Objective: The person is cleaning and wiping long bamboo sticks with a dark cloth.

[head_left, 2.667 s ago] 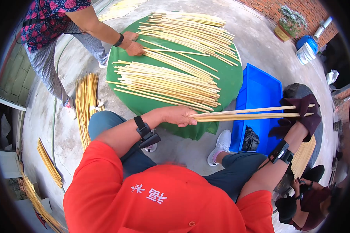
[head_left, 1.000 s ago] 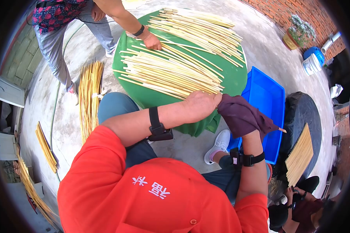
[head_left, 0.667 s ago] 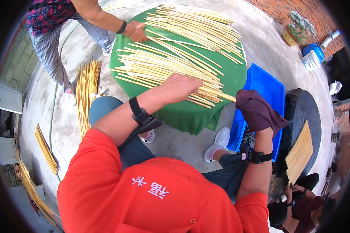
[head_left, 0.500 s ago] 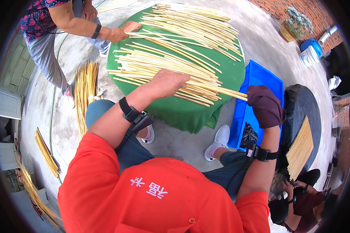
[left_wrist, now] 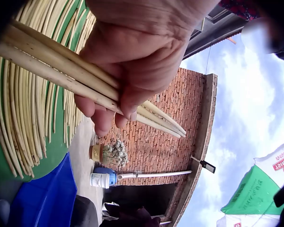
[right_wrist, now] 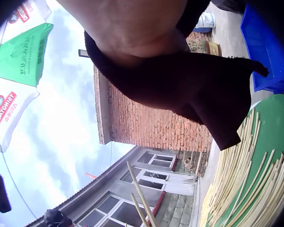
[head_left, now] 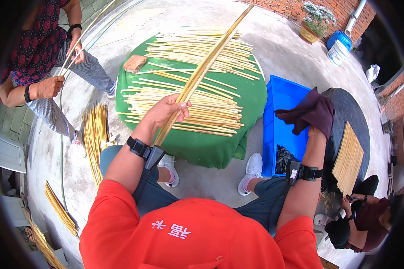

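The left hand is gripping a slim bundle of peeled sticks, its fingers and thumb clamping round them; the bundle is slanting above the green-draped table, its upper end reaching past the far edge in the head view and its lower end pointing back toward the left wrist. A dark purple cloth is draping over the right hand beyond the table's right edge, near a blue plastic tub; whether the fingers under it are apart or together, I cannot tell. On the table, a far row of sticks is lying toward the far edge and a near row of sticks toward the near edge, while a brick is resting by the left edge. A second person is standing off that left edge.
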`<state>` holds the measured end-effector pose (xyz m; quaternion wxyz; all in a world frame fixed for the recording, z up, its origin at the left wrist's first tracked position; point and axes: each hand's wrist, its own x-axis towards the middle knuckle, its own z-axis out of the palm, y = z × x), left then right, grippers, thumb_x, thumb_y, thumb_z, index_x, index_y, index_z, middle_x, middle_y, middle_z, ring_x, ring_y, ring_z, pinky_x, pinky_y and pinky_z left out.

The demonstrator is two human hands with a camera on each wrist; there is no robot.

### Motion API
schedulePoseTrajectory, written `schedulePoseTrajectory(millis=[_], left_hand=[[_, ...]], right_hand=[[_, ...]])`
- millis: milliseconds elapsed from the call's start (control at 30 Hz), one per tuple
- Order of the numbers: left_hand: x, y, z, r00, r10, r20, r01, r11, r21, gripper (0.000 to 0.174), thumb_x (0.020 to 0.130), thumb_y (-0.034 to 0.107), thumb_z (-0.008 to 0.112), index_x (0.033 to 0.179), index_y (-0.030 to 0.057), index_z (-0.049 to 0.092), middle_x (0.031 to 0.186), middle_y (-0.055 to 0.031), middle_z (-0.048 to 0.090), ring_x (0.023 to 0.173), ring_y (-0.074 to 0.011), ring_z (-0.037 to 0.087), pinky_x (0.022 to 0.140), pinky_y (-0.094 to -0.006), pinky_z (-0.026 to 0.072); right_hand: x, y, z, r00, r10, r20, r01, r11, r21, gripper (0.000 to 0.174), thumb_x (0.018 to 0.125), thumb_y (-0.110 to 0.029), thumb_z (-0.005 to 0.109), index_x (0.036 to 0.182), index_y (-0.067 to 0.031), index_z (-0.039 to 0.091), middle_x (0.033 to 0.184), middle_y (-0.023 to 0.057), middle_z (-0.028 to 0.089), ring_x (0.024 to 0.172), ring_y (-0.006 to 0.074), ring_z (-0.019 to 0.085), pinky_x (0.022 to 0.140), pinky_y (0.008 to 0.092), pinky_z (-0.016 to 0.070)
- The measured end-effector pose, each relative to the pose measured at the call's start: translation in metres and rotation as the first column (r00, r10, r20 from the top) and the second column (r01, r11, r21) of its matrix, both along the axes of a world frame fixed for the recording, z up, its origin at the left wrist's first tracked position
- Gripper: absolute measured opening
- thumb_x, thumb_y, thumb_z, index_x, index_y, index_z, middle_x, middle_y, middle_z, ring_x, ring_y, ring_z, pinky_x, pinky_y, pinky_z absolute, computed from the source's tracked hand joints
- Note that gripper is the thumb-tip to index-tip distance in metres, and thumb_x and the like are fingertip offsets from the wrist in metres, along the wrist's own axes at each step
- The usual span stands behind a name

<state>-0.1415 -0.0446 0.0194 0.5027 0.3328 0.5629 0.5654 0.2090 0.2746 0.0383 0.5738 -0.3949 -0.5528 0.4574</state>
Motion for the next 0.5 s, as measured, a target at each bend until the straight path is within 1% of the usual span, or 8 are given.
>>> schedulePoseTrajectory(millis=[67,133,200,233,300,400,467,500], left_hand=[[0.009,0.008,0.000,0.993,-0.049,0.108,0.043,0.998,0.050,0.017,0.088,0.014,0.051,0.099,0.0020,0.055,0.073,-0.0099,0.061,0.055,-0.0109,0.057,0.051,-0.0202,0.0465],[0.013,0.014,-0.002,0.987,-0.066,0.143,0.060,0.997,0.051,0.018,0.087,0.014,0.052,0.100,0.0018,0.055,0.077,-0.0117,0.062,0.060,-0.0132,0.061,0.055,-0.0216,0.0488],[0.021,0.021,-0.002,0.974,-0.099,0.204,0.086,0.994,0.070,0.018,0.087,0.015,0.053,0.100,0.0019,0.055,0.078,-0.0120,0.062,0.062,-0.0145,0.062,0.056,-0.0224,0.0500],[0.022,0.024,-0.004,0.969,-0.120,0.217,0.105,0.991,0.079,0.019,0.087,0.015,0.053,0.101,0.0021,0.055,0.080,-0.0124,0.063,0.063,-0.0152,0.063,0.056,-0.0230,0.0504],[0.029,0.031,-0.005,0.963,-0.147,0.227,0.134,0.988,0.071,0.019,0.087,0.015,0.054,0.101,0.0022,0.055,0.081,-0.0129,0.063,0.063,-0.0155,0.063,0.056,-0.0233,0.0507],[0.042,0.041,-0.006,0.942,-0.219,0.255,0.209,0.976,0.065,0.020,0.086,0.016,0.054,0.101,0.0025,0.054,0.082,-0.0145,0.063,0.064,-0.0163,0.064,0.057,-0.0239,0.0514],[0.057,0.048,-0.006,0.919,-0.274,0.285,0.276,0.961,0.033,0.019,0.086,0.016,0.055,0.101,0.0031,0.054,0.082,-0.0147,0.063,0.064,-0.0167,0.064,0.057,-0.0241,0.0513],[0.066,0.051,-0.006,0.917,-0.312,0.250,0.315,0.949,0.027,0.020,0.086,0.019,0.055,0.101,0.0040,0.054,0.081,-0.0153,0.063,0.064,-0.0175,0.063,0.058,-0.0255,0.0509]], right_hand=[[-0.016,-0.020,0.009,0.971,0.167,-0.171,-0.204,0.951,-0.232,0.036,0.085,-0.028,0.057,0.113,-0.0055,0.052,0.106,0.0071,0.055,0.090,0.0169,0.054,0.076,0.0306,0.0447],[-0.040,-0.046,0.011,0.966,0.116,-0.231,-0.171,0.957,-0.234,0.031,0.086,-0.027,0.055,0.108,-0.0052,0.054,0.097,0.0070,0.058,0.086,0.0156,0.054,0.071,0.0302,0.0443],[-0.047,-0.057,0.008,0.948,0.315,0.047,-0.306,0.941,-0.142,0.022,0.087,-0.023,0.052,0.100,-0.0053,0.056,0.089,0.0048,0.058,0.078,0.0131,0.054,0.061,0.0269,0.0431],[-0.054,-0.063,0.011,0.949,0.312,0.049,-0.303,0.942,-0.142,0.022,0.087,-0.023,0.052,0.100,-0.0053,0.056,0.089,0.0048,0.058,0.078,0.0131,0.054,0.061,0.0269,0.0431],[-0.068,-0.079,0.022,0.793,0.607,0.047,-0.605,0.795,-0.053,0.016,0.088,-0.018,0.050,0.096,-0.0056,0.055,0.082,0.0036,0.058,0.072,0.0106,0.054,0.054,0.0225,0.0405],[-0.091,-0.113,0.029,0.714,0.688,-0.127,-0.696,0.679,-0.233,0.011,0.087,-0.015,0.049,0.088,-0.0073,0.057,0.073,0.0029,0.056,0.062,0.0095,0.052,0.050,0.0203,0.0389],[-0.107,-0.126,0.010,0.654,0.752,0.083,-0.753,0.657,-0.012,0.009,0.082,-0.010,0.050,0.081,-0.0075,0.058,0.067,0.0072,0.057,0.058,0.0143,0.054,0.052,0.0251,0.0417],[-0.111,-0.134,0.011,0.670,0.737,0.085,-0.739,0.674,-0.013,0.009,0.082,-0.010,0.050,0.081,-0.0075,0.058,0.067,0.0072,0.057,0.058,0.0143,0.054,0.052,0.0251,0.0417]])
